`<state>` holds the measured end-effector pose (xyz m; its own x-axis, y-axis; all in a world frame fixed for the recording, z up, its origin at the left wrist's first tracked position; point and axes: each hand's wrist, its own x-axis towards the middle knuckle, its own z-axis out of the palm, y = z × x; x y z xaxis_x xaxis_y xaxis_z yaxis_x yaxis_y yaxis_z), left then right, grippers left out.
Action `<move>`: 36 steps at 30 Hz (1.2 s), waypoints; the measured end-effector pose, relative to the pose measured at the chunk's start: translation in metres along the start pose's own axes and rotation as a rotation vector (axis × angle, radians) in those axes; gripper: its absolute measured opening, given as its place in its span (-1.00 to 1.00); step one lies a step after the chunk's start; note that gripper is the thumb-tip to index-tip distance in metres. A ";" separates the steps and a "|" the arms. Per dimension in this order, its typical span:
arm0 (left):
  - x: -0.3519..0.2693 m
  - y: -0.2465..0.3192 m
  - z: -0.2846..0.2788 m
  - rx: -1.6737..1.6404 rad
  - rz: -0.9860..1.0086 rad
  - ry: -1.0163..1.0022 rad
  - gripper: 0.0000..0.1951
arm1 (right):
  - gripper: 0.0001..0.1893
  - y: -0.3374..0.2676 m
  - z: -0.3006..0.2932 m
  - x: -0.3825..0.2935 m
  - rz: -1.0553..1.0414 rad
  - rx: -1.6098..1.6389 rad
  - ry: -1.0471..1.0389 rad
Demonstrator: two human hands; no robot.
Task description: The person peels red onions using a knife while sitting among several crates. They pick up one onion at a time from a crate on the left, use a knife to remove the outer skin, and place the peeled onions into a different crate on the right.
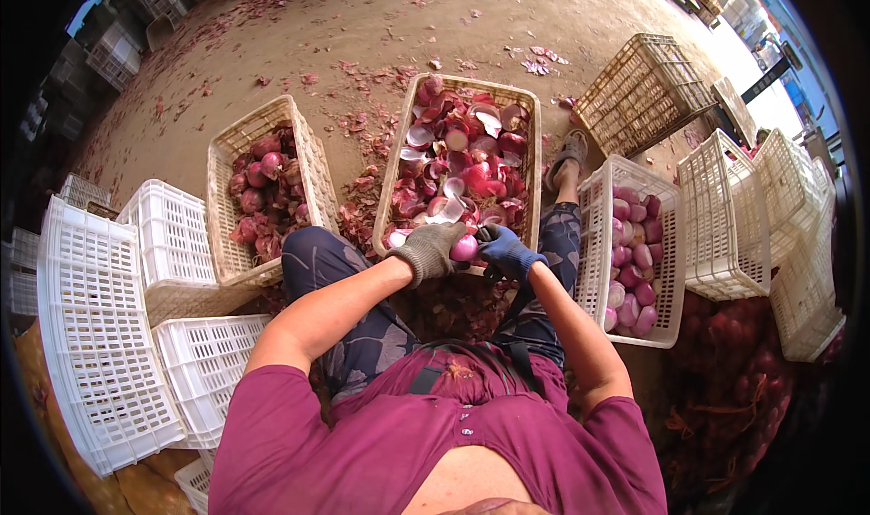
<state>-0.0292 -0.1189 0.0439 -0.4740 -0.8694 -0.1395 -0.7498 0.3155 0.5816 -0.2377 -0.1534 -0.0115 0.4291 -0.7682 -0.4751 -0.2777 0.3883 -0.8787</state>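
A red onion (464, 248) with a smooth, shiny surface is held between my hands over the near edge of a crate of onion skins (535, 168). My left hand (429, 249), in a grey-brown knit glove, grips it from the left. Touching its right side is my right hand (504, 251), in a blue glove, with its fingers bent around a small dark object, perhaps a knife handle; its blade cannot be made out. To the left stands a crate of unpeeled red onions (215, 196), and to the right a white crate of peeled onions (669, 257).
White plastic crates (102, 331) are stacked at the left. An upended dirty crate (642, 94) stands beyond my right foot, with more crates (724, 223) at the right. Net sacks of onions (734, 379) lie at the lower right. Loose skins litter the floor (326, 60).
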 end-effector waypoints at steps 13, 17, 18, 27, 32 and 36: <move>-0.005 -0.007 -0.004 0.024 0.035 0.052 -0.30 | -0.82 0.030 -0.008 0.008 -0.055 -0.224 0.112; -0.004 -0.015 -0.005 -0.143 0.035 0.257 -0.29 | -0.80 0.023 -0.010 -0.003 0.064 0.172 0.178; 0.000 -0.016 -0.011 -0.285 0.028 0.279 -0.31 | -0.78 0.006 -0.010 -0.010 0.139 0.196 0.196; 0.010 -0.049 -0.032 -1.547 -0.066 0.472 -0.52 | -0.77 0.021 0.001 0.005 0.045 0.149 0.301; 0.012 -0.048 -0.039 -1.782 0.055 0.394 -0.41 | -0.72 -0.006 -0.018 0.000 0.090 0.102 0.382; 0.004 -0.022 -0.053 -1.759 -0.051 0.210 -0.46 | -0.67 -0.053 -0.015 0.003 -0.408 0.241 0.358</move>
<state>0.0104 -0.1495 0.0733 -0.3012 -0.9383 -0.1697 0.6420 -0.3311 0.6915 -0.2341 -0.1842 0.0344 0.1319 -0.9874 -0.0877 0.0695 0.0974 -0.9928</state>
